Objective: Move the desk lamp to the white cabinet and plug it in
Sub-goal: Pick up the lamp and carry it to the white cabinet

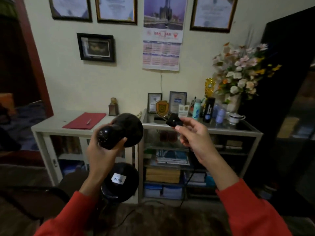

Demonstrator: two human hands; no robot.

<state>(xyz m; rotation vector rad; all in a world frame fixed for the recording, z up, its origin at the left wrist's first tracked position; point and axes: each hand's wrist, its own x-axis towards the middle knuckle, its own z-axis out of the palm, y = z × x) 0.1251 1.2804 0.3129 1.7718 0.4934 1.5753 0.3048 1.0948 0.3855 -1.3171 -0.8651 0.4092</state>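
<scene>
Both hands are carrying parts of one thing, so that nothing is dragging on the floor. The left hand (102, 155) is wrapped around the black lamp (117, 132) just behind its shade, and the round base (120, 181) is hanging below the wrist. Gripping there is probably giving good control, because the heavy base is hanging down and not tipping the lamp. The right hand (192, 135) is pinching the black plug (173, 121) between thumb and fingertips, and the cord (189, 178) is running down from it toward the floor. I think the plug is being kept apart from the lamp so that it is ready for a socket.

The lamp is in the air, near the camera, in front of the white cabinet (51, 126) on the left, and it is not yet standing on it. On the cabinet top a red folder (85, 120) with a pen is lying, and free space is showing at its near right corner. To the right, a glass shelf (201, 130) is crowded with bottles, plaques and flowers (238, 70). A thin wire is running down the wall behind it, but I cannot tell where the socket is.
</scene>
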